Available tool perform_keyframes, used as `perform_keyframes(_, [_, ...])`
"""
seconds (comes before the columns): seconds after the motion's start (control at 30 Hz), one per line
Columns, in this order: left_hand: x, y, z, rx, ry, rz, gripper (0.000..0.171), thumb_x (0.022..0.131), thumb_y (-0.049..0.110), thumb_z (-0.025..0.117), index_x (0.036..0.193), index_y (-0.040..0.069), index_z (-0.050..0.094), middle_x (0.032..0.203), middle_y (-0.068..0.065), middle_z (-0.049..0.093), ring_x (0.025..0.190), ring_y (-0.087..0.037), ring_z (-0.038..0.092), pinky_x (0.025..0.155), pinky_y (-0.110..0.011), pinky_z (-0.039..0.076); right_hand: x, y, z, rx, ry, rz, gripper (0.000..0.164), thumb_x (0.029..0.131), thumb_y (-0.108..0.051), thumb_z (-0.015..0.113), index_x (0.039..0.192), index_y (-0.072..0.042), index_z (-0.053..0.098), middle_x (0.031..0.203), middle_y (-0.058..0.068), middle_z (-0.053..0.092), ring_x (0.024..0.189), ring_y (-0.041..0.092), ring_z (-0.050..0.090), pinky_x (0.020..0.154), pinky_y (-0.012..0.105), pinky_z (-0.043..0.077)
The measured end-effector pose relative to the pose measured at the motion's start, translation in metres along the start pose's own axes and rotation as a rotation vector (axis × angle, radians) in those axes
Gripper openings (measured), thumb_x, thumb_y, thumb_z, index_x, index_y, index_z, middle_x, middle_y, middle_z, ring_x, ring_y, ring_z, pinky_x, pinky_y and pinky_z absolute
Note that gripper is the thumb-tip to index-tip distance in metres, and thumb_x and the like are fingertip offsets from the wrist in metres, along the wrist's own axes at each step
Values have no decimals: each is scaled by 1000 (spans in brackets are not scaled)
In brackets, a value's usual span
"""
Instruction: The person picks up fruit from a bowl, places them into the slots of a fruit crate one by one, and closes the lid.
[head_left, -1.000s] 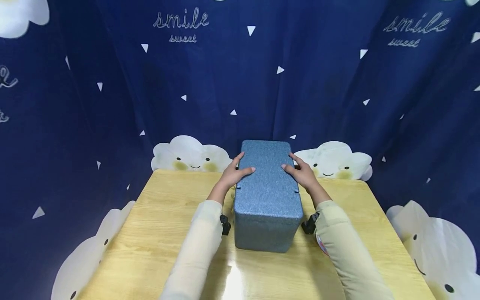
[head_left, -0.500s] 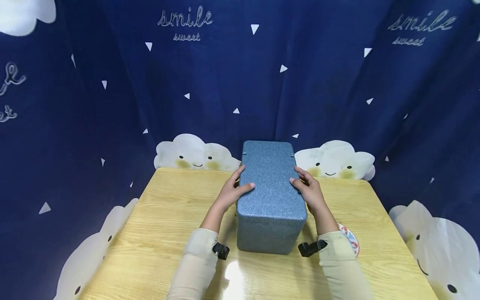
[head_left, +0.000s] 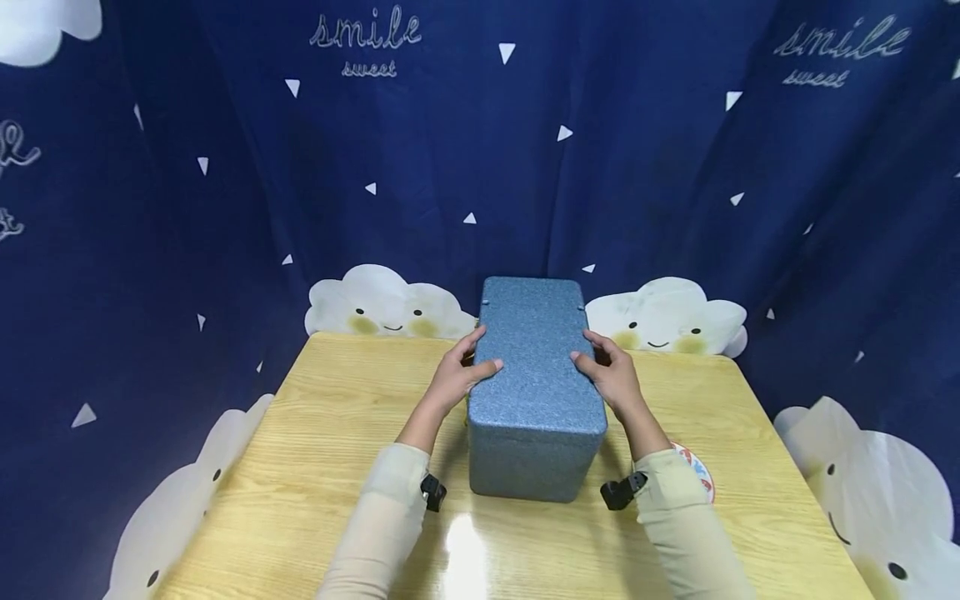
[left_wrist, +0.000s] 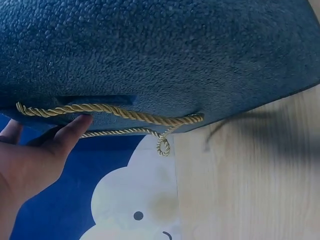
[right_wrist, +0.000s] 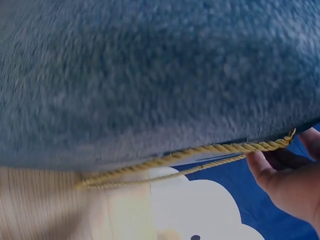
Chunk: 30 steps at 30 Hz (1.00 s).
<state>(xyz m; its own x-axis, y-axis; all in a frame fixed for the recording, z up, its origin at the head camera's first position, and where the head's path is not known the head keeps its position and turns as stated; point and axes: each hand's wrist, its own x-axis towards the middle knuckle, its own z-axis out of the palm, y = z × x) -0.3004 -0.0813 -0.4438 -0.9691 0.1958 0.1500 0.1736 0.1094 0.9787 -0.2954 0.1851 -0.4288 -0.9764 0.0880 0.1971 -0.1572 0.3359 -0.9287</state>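
A blue-grey foam box (head_left: 536, 367) stands on the wooden table, directly before the person. My left hand (head_left: 452, 379) grips its left upper edge, thumb on the top and fingers against the side. The right hand (head_left: 618, 381) holds the opposite edge the same way. In the left wrist view a gold twisted rope (left_wrist: 125, 114) runs along the box's side, and a fingertip of the left hand (left_wrist: 30, 167) lies near it. A similar rope (right_wrist: 220, 148) hangs along the other side in the right wrist view, close by the right hand (right_wrist: 295, 187).
A round, colourfully patterned disc (head_left: 699, 472) lies on the wooden table (head_left: 300, 483), partly hidden by the right sleeve. A dark blue curtain (head_left: 427, 167) with white clouds and triangles hangs behind the table and at both sides. Each wrist wears a black camera.
Both hands have slid along the top edges of the box towards the person, uncovering small notches farther back. More of the patterned disc shows beside the right sleeve. The box stays in place.
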Motion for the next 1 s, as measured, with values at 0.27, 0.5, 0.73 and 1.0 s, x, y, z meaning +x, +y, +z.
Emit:
perform_keyframes(0.27, [-5, 1, 6, -5, 45, 46, 67, 81, 24, 70, 142, 15, 41, 135, -21, 43, 119, -34, 44, 93, -43, 40, -2, 4, -4, -113, 5, -29, 54, 84, -28, 67, 132, -8, 52, 127, 23, 51, 116, 33, 48, 95, 42, 37])
perform_keyframes(0.5, [2, -8, 8, -3, 63, 42, 64, 80, 24, 72, 138, 18, 46, 134, -18, 46, 118, -32, 46, 95, -43, 39, -4, 3, -7, -136, 36, -54, 53, 83, -30, 68, 129, -8, 55, 122, 23, 54, 110, 34, 52, 91, 44, 41])
perform_keyframes(0.73, [-1, -5, 10, 27, 231, 58, 45, 77, 25, 76, 120, 15, 64, 124, -8, 57, 106, -25, 56, 86, -36, 46, -4, 6, 1, 7, 140, -59, 41, 84, -21, 69, 119, -3, 61, 109, 21, 59, 94, 19, 56, 79, 27, 43])
perform_keyframes(1.0, [-60, -28, 8, -19, 371, 99, 48, 85, 22, 69, 128, 7, 55, 123, -16, 56, 107, -32, 55, 87, -46, 44, -51, 21, -16, 38, 225, 7, 35, 93, -21, 58, 120, 0, 58, 108, 13, 59, 89, 10, 54, 71, 21, 44])
